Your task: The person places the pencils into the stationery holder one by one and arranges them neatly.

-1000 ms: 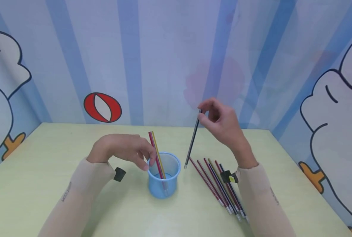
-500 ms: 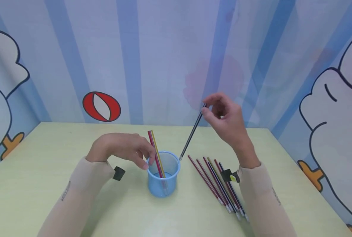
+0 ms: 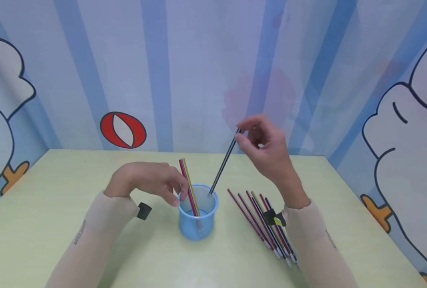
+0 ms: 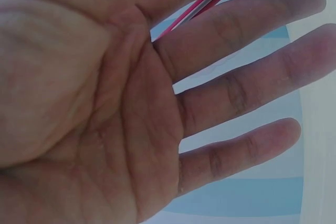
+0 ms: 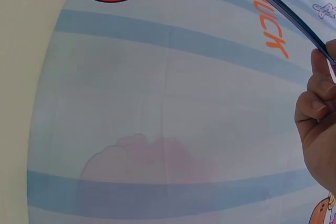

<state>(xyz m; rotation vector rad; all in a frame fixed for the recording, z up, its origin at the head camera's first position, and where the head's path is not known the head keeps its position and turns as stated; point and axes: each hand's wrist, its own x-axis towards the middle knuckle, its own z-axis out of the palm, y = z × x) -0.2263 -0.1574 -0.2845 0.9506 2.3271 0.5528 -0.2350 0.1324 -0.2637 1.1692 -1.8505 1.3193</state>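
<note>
In the head view, a light blue translucent cup (image 3: 196,230) stands on the table, with a few red and yellow pencils (image 3: 189,184) leaning inside it. My left hand (image 3: 150,179) pinches the cup's left rim between thumb and forefinger; its other fingers extend straight in the left wrist view, where red pencils (image 4: 202,8) show behind them. Above and right of the cup, my right hand (image 3: 265,146) pinches the upper end of a dark striped pencil (image 3: 223,164). That pencil slants down, its lower end inside the cup's mouth near the right rim. The right wrist view shows the same pencil (image 5: 286,11).
Several red, dark and gold pencils (image 3: 254,222) lie in a loose pile right of the cup, partly under the right wrist camera (image 3: 270,217). The pale table (image 3: 156,256) ends at a striped cartoon backdrop (image 3: 202,80) behind and on both sides.
My right hand has tilted the dark pencil and then moved it left; its lower end has gone from beside the cup to inside the rim. My left hand has stayed at the cup.
</note>
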